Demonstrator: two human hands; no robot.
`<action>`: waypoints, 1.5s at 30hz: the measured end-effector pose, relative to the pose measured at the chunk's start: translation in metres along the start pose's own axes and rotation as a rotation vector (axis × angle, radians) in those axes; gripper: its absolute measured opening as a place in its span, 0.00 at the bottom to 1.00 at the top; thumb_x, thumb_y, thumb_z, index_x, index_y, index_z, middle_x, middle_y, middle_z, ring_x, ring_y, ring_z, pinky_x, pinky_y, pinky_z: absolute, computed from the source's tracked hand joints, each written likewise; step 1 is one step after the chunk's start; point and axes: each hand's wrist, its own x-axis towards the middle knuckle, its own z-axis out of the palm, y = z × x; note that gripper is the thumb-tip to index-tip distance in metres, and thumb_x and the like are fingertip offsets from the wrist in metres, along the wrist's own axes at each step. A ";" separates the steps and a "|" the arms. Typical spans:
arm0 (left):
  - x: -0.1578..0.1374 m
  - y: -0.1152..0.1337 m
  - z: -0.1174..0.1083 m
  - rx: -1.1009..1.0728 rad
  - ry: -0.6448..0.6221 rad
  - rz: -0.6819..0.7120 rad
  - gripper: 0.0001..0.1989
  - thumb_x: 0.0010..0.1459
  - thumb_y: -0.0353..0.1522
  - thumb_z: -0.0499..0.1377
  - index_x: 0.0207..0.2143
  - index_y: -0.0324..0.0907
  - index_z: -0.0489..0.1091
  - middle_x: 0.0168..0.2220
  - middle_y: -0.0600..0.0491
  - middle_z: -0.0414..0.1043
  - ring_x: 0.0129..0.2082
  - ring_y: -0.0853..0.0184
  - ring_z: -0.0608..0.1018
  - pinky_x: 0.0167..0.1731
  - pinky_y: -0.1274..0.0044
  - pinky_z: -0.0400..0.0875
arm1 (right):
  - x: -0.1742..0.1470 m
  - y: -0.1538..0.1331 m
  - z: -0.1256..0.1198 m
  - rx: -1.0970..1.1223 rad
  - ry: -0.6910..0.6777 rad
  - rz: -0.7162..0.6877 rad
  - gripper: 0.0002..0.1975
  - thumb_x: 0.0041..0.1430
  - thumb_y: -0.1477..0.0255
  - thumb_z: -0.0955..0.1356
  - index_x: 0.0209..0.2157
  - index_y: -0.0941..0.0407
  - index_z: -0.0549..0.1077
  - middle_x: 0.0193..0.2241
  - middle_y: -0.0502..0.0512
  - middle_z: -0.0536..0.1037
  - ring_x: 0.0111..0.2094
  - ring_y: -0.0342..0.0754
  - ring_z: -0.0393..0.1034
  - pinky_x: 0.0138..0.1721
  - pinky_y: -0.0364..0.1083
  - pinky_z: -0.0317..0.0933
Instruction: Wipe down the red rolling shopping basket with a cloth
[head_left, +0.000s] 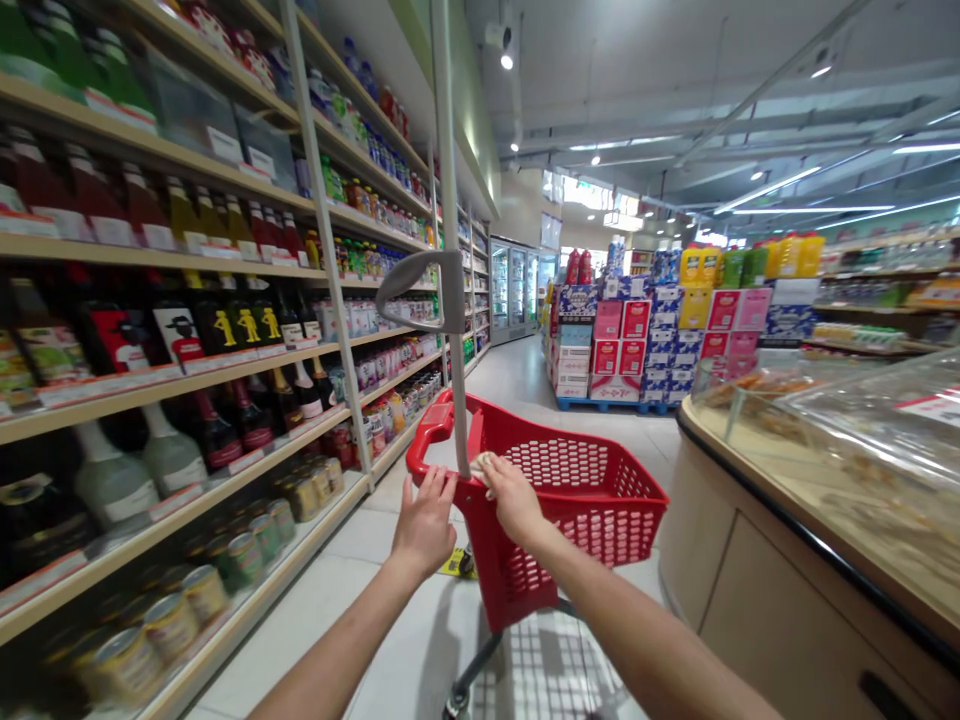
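Note:
A red plastic shopping cart (600, 435) with perforated basket walls stands in front of me. From its near left corner rises a grey metal pole (448, 150) bearing a grey loop-shaped handle (420, 292). The fingers of my left hand (426, 522) are bent over the cart's red rim, close to the pole's foot. My right hand (514, 500) is closed on a small crumpled whitish cloth (487, 464), pressed at the rim just right of the pole. Its fingertips are partly hidden by the cloth and hand. The visible basket interior shows no goods.
Shelves (180, 372) of bottles and cans line the left side. At right stands a curved counter (705, 520) with clear covers over food. Stacked drink boxes (622, 335) on a blue pallet stand ahead, beyond pale floor tiles. Glass-door fridges (517, 280) are farther back.

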 end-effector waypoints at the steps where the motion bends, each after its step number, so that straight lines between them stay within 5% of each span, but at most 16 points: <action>1: 0.000 0.005 0.003 0.021 0.037 0.013 0.32 0.47 0.31 0.50 0.56 0.37 0.50 0.59 0.45 0.49 0.60 0.59 0.49 0.58 0.60 0.36 | -0.017 0.000 0.010 0.009 0.002 0.029 0.19 0.56 0.81 0.56 0.47 0.61 0.68 0.48 0.62 0.69 0.51 0.49 0.62 0.48 0.50 0.61; 5: 0.005 0.029 0.017 0.046 0.069 0.171 0.33 0.48 0.30 0.49 0.58 0.36 0.46 0.61 0.46 0.43 0.61 0.61 0.46 0.58 0.63 0.37 | -0.067 0.040 0.012 0.026 0.012 0.124 0.24 0.55 0.82 0.54 0.51 0.50 0.64 0.51 0.53 0.66 0.53 0.46 0.58 0.51 0.51 0.58; 9: 0.016 0.047 0.031 0.042 -0.010 0.147 0.33 0.46 0.28 0.47 0.57 0.34 0.48 0.60 0.44 0.46 0.60 0.59 0.47 0.57 0.62 0.39 | -0.092 0.092 -0.009 -0.035 0.014 0.238 0.24 0.54 0.83 0.54 0.48 0.54 0.67 0.46 0.60 0.71 0.51 0.50 0.61 0.51 0.54 0.58; 16: 0.030 0.067 0.036 0.074 -0.056 0.099 0.31 0.46 0.29 0.47 0.56 0.31 0.51 0.59 0.40 0.48 0.60 0.57 0.48 0.57 0.62 0.37 | -0.081 0.057 0.017 0.001 -0.050 0.145 0.25 0.54 0.84 0.55 0.52 0.56 0.62 0.53 0.54 0.63 0.56 0.45 0.54 0.54 0.48 0.55; 23: 0.031 0.071 0.031 0.055 -0.090 0.088 0.34 0.43 0.30 0.50 0.55 0.31 0.53 0.58 0.41 0.51 0.59 0.56 0.50 0.57 0.63 0.39 | -0.116 0.134 -0.018 -0.042 -0.027 0.314 0.24 0.54 0.84 0.53 0.48 0.57 0.68 0.48 0.62 0.69 0.54 0.49 0.57 0.53 0.55 0.55; 30: 0.037 0.099 0.042 0.042 -0.158 0.166 0.31 0.48 0.28 0.46 0.56 0.29 0.50 0.59 0.41 0.48 0.60 0.58 0.47 0.57 0.62 0.38 | -0.119 0.102 -0.004 0.013 -0.128 0.219 0.23 0.56 0.81 0.55 0.52 0.54 0.62 0.53 0.52 0.64 0.57 0.44 0.51 0.55 0.49 0.53; 36: 0.033 0.102 0.048 0.049 -0.167 0.142 0.31 0.48 0.30 0.47 0.56 0.30 0.50 0.59 0.41 0.49 0.60 0.57 0.48 0.57 0.60 0.37 | -0.146 0.156 -0.033 -0.047 -0.133 0.456 0.21 0.57 0.80 0.53 0.50 0.60 0.65 0.52 0.64 0.64 0.56 0.52 0.53 0.52 0.59 0.53; 42: 0.033 0.113 0.052 0.037 -0.153 0.169 0.30 0.48 0.28 0.46 0.56 0.33 0.51 0.59 0.44 0.48 0.60 0.59 0.47 0.57 0.62 0.38 | -0.147 0.143 -0.030 0.026 -0.242 0.404 0.22 0.56 0.79 0.56 0.51 0.50 0.64 0.53 0.49 0.63 0.57 0.43 0.51 0.56 0.48 0.50; 45: 0.031 0.113 0.053 0.036 -0.157 0.169 0.31 0.47 0.28 0.46 0.56 0.33 0.52 0.59 0.45 0.49 0.60 0.59 0.49 0.57 0.62 0.39 | -0.159 0.168 -0.049 -0.012 -0.240 0.522 0.22 0.56 0.79 0.55 0.51 0.53 0.64 0.54 0.53 0.63 0.57 0.46 0.51 0.56 0.51 0.48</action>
